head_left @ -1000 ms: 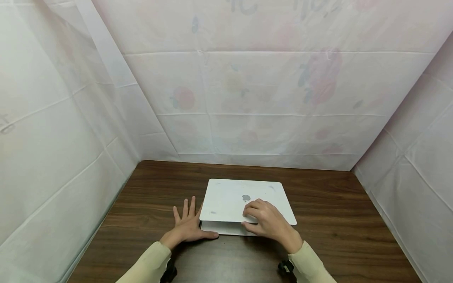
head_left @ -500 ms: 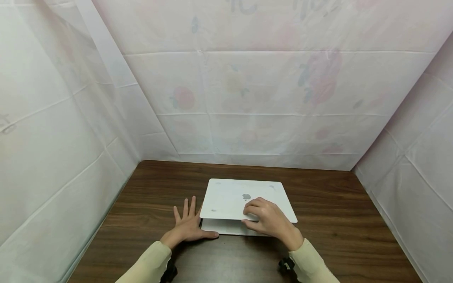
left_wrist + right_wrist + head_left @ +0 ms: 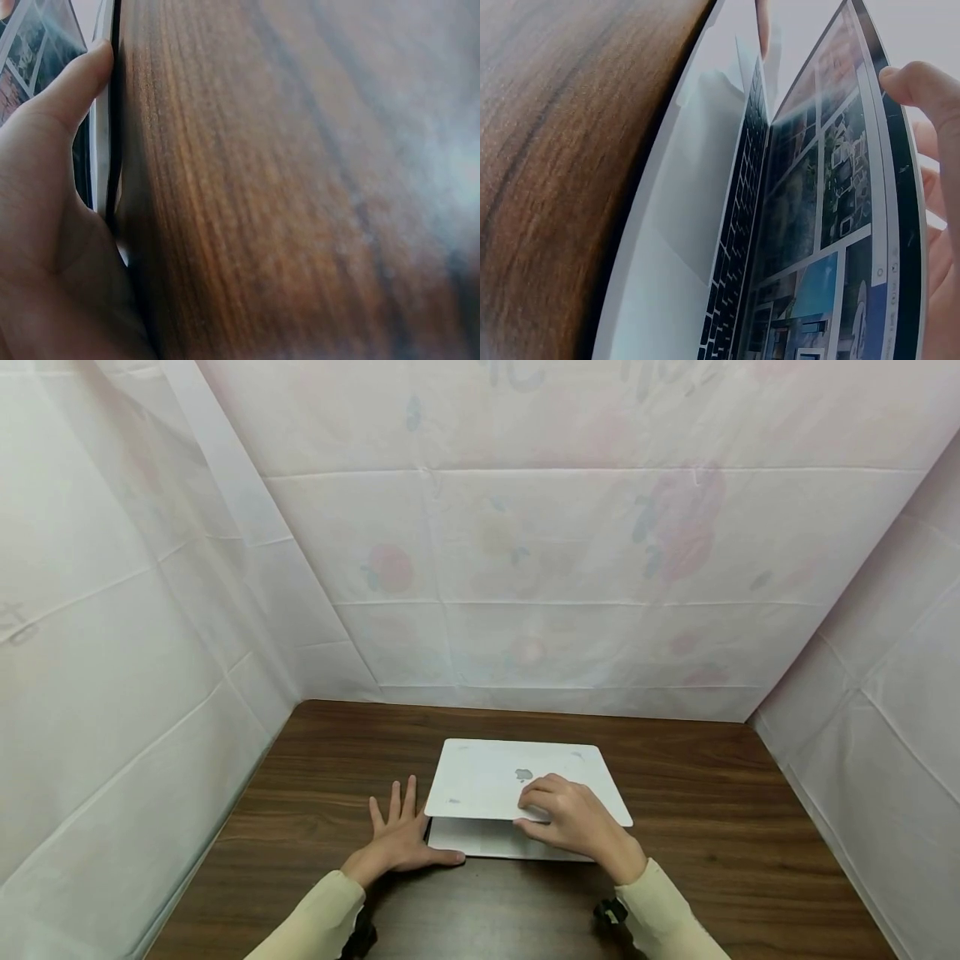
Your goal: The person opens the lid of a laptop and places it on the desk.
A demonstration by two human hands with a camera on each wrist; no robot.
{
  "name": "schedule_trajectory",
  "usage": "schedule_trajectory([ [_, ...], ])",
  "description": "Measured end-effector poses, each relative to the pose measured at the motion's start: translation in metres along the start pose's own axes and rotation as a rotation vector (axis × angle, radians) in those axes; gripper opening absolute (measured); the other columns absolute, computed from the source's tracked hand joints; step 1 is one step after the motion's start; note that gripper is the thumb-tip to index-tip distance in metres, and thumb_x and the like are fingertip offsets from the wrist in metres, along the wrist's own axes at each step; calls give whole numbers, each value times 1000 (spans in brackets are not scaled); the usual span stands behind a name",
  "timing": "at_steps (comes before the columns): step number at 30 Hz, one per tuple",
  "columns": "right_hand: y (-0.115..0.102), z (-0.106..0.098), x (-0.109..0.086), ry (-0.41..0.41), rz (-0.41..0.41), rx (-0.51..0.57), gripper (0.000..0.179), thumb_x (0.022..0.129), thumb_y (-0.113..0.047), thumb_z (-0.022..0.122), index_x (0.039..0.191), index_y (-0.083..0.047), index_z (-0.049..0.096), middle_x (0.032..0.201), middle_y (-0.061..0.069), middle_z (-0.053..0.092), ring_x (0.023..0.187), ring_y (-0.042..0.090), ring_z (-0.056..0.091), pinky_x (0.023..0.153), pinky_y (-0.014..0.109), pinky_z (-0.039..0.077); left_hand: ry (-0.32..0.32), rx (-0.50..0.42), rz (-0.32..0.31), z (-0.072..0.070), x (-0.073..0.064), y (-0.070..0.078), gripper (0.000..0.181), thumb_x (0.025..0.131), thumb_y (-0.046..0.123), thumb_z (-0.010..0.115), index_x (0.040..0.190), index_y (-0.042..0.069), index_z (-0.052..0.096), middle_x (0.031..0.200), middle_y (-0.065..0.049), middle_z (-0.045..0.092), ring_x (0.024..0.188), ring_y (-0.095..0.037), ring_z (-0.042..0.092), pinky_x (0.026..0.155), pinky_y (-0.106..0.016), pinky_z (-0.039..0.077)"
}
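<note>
A silver laptop [image 3: 480, 781] with an apple logo on its lid lies on the wooden table, its lid raised partway from the base [image 3: 476, 838]. My right hand [image 3: 577, 822] pinches the lid's front edge, the thumb on the screen side and the fingers curled on the outer side. In the right wrist view the lit screen [image 3: 802, 202] shows picture tiles above the black keyboard [image 3: 739, 217]. My left hand [image 3: 401, 845] lies with spread fingers at the base's left side, its thumb [image 3: 79, 79] touching the front left corner.
The dark wooden table [image 3: 720, 827] reaches to white fabric walls [image 3: 525, 552] at the back and both sides. Black wrist straps [image 3: 611, 911] sit at the sleeve cuffs.
The lid's front edge has risen a little, baring more of the base. My right hand has moved slightly up with it, while the left hand has stayed in place.
</note>
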State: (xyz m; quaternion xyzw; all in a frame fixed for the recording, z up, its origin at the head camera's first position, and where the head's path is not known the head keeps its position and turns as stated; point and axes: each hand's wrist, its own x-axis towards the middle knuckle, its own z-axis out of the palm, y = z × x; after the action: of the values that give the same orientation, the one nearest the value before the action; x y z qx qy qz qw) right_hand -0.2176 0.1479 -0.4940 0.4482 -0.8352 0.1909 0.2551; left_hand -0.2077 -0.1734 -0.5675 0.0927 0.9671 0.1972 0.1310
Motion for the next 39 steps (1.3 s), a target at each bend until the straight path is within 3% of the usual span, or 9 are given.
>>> schedule_trajectory([
  [13, 2, -6, 8, -9, 10, -4, 16, 84, -33, 86, 88, -21, 76, 95, -8, 74, 90, 11, 70, 72, 27, 58, 14, -17, -1, -1, -2, 1, 135, 61, 93, 68, 166, 24, 19, 170, -20, -17, 155, -48, -21, 109, -74, -27],
  [22, 8, -17, 20, -14, -1, -1, 15, 85, -31, 85, 88, -20, 75, 90, -8, 72, 85, 9, 69, 72, 28, 58, 10, 9, -8, 0, 0, 2, 135, 62, 94, 66, 164, 15, 27, 171, -18, -17, 155, -47, -20, 109, -74, -27],
  [39, 11, -23, 29, 3, 9, -14, 10, 89, -29, 82, 88, -21, 75, 88, -8, 72, 79, 6, 67, 64, 24, 55, 8, 23, -13, 1, -1, 3, 138, 62, 95, 65, 166, 17, 19, 171, -18, -17, 155, -47, -20, 109, -74, -27],
])
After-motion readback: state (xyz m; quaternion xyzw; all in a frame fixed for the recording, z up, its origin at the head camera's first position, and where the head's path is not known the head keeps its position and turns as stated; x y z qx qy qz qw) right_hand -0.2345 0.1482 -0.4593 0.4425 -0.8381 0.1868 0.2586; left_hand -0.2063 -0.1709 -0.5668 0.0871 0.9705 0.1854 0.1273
